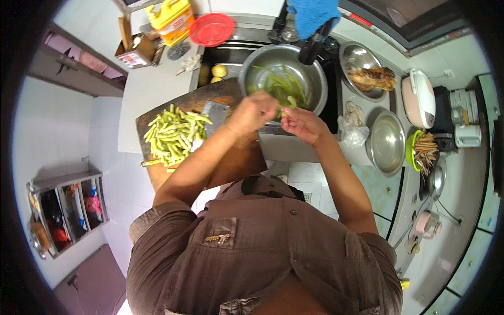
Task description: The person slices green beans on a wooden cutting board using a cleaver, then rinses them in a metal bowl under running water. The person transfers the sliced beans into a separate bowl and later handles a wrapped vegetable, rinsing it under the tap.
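Note:
Over the near rim of a large stainless steel basin (316, 76), my two hands meet. My right hand (303, 125) pinches a green bean (291, 102) between thumb and fingers. Close beside it, my left hand (254, 112) is curled and blurred; whether its fingertips also grip the bean cannot be made out. Long green beans (284, 83) lie inside the basin. Left of my hands, a dark wooden cutting board (236, 159) carries a heap of bean pieces (173, 136). A cleaver (215, 114) lies flat on it, partly hidden by my left forearm.
Potatoes (219, 71) sit in the sink behind the board. A black faucet (313, 49) draped with a blue cloth (313, 15) overhangs the basin. To the right stand a steel bowl with meat (372, 78), a plastic bag (353, 133) and another steel bowl (388, 143).

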Demonstrator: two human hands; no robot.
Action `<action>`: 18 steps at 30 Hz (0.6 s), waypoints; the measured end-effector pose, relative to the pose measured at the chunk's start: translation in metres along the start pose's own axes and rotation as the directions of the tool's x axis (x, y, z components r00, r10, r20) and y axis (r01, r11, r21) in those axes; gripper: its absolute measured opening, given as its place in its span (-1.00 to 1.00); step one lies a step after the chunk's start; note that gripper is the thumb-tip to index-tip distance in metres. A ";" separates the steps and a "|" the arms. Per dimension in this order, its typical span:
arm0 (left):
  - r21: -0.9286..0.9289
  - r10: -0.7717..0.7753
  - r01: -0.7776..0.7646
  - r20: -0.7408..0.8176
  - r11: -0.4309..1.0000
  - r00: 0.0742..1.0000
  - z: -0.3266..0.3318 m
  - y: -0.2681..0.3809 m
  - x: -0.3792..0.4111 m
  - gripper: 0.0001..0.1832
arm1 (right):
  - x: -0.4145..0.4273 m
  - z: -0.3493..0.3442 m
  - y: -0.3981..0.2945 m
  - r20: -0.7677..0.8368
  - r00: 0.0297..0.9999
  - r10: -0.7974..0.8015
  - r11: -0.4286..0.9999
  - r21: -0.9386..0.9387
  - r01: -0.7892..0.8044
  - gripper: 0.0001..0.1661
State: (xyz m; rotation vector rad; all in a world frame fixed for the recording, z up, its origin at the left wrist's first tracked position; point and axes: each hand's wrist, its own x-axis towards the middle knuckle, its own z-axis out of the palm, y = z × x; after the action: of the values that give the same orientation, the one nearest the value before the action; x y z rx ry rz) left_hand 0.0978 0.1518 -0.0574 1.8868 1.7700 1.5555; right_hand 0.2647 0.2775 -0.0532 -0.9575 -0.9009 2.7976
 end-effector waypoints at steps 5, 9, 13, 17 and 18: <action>0.151 -0.220 0.297 -0.386 0.943 0.896 -0.042 -0.059 0.009 -0.86 | -0.019 0.006 -0.008 0.199 0.979 -0.043 0.993 -0.095 0.063 -0.45; -0.588 -0.756 0.597 -0.038 0.545 0.653 -0.057 -0.054 0.018 -0.83 | -0.032 0.015 -0.009 0.200 0.970 -0.140 0.937 -0.289 0.195 -0.22; -0.750 -0.698 0.654 0.419 0.094 0.580 -0.048 -0.020 0.021 -0.83 | -0.034 0.028 -0.010 0.150 0.974 -0.168 0.881 -0.421 0.217 -0.10; -0.729 -0.595 0.683 0.529 0.048 0.606 -0.046 0.006 0.034 -0.83 | -0.030 0.026 -0.008 0.206 0.954 -0.218 0.872 -0.399 0.285 -0.04; -0.716 -0.595 0.684 0.492 0.138 0.635 -0.049 0.006 0.038 -0.81 | -0.029 0.026 -0.008 0.206 0.954 -0.220 0.875 -0.390 0.286 -0.03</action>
State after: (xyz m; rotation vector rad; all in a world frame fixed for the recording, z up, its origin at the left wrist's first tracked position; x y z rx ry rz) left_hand 0.0588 0.1541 -0.0089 0.4934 1.0311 1.4507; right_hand 0.2724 0.2639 -0.0161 -0.5947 -1.5676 2.5275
